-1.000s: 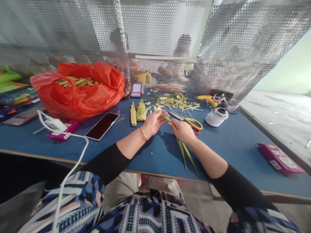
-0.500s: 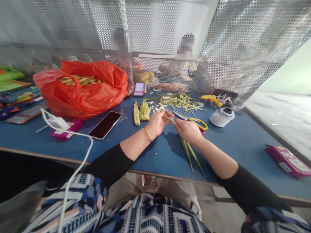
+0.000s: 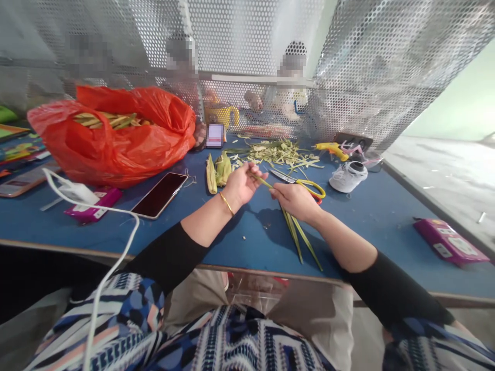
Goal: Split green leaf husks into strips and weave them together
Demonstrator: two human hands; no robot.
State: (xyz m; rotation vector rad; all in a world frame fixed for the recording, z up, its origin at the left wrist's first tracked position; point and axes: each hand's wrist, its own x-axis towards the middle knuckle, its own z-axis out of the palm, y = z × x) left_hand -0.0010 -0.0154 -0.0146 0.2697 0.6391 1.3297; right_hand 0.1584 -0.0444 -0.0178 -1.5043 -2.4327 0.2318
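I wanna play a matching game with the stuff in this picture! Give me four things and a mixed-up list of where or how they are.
1. Red plastic bag
2. Scissors with yellow-and-red handles
3. White thread spool
4. Long thin green leaf strips

A. Just beyond the right hand
B. Held in the right hand
C. Open, yellowish plant pieces inside
D. Right of the scissors

Pairs: 1-C, 2-A, 3-D, 4-B
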